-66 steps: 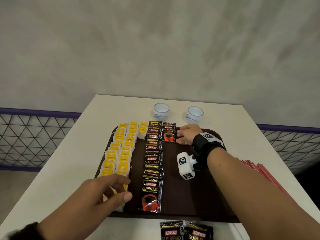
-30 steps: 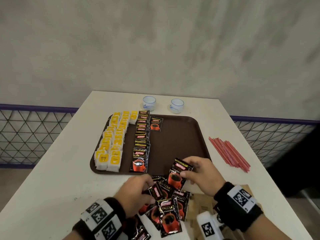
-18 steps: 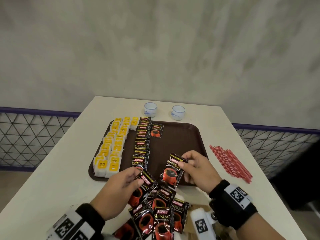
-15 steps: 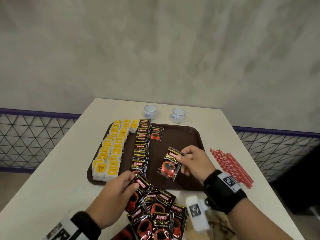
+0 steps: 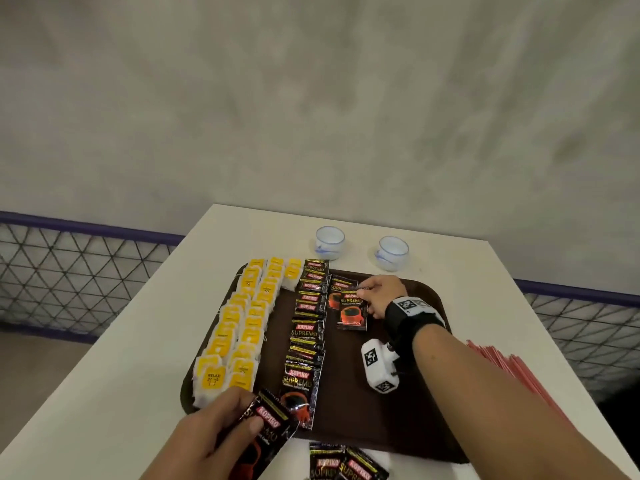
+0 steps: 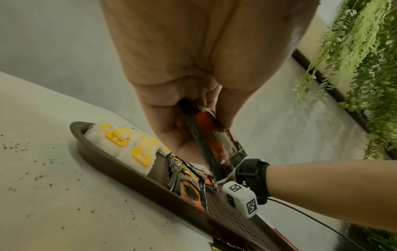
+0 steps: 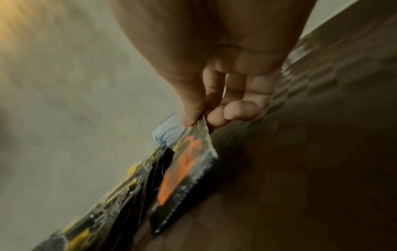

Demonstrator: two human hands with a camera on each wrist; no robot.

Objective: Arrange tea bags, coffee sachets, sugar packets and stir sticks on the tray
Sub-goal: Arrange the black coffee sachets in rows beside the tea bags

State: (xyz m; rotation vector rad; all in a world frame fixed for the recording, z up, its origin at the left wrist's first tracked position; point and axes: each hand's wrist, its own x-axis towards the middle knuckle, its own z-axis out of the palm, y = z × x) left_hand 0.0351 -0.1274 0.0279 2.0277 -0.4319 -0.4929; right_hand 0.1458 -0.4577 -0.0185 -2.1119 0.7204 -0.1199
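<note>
The right hand (image 5: 382, 295) reaches to the far part of the brown tray (image 5: 408, 420) and pinches the top edge of a coffee sachet (image 5: 352, 312) between thumb and fingertips (image 7: 214, 118), as the right wrist view shows, though blurred. That sachet lies with its long axis running away from the person, its printed cup at the near end, and it overlaps the lower part of another sachet (image 5: 337, 289) placed just beyond it. Left of these, a column of coffee sachets (image 5: 306, 336) runs lengthwise down the tray, each overlapping the next, all pointing the same way. Further left, two rows of tea bags (image 5: 239, 327) with yellow tags follow the same line along the tray's left edge. The left hand (image 5: 211, 441) hovers at the near left corner, fingers and thumb curled round a small stack of sachets (image 5: 268, 431) (how many cannot be told), tilted diagonally with the top toward the tray; in the left wrist view the stack (image 6: 211, 144) is seen edge-on. More loose sachets (image 5: 344, 464) lie on the white table (image 5: 121, 393) at the bottom edge, cut off by the frame. Red stir sticks (image 5: 512, 368) lie right of the tray, partly hidden by the right forearm. Two small cups (image 5: 329, 239) stand beyond the tray.
</note>
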